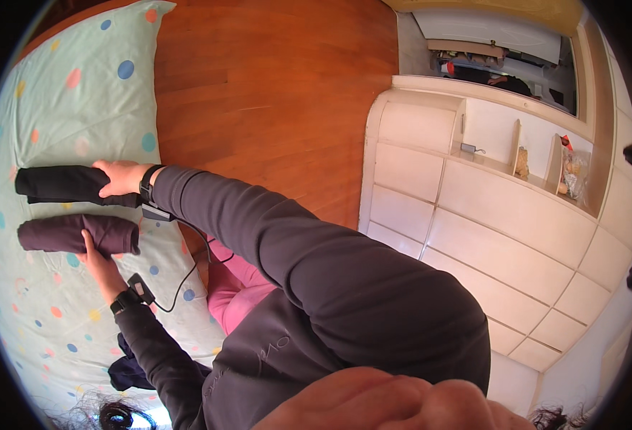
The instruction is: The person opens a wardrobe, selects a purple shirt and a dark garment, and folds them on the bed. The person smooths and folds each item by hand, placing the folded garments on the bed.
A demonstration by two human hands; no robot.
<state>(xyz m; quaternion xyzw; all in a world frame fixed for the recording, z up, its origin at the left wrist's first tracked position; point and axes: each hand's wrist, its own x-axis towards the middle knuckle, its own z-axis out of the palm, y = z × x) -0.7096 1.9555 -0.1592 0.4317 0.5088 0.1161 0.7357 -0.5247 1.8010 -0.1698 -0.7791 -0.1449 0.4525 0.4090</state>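
Maroon cloth roll (pixel 70 231), left of frame: likely soft, light; hold mid-length. Left hand (pixel 99 266) touches it, grip unclear; right hand (pixel 124 178) splays over black roll (pixel 68 184).

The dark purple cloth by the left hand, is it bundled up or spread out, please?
Bundled up: the dark purple cloth forms a compact, rounded length on dotted bedding; whether rolled or folded, I cannot tell.

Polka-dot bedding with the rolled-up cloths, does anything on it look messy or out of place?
Slightly: the dark cloth partly hidden by the left sleeve looks crumpled, whereas the black roll and maroon roll are neatly rolled.
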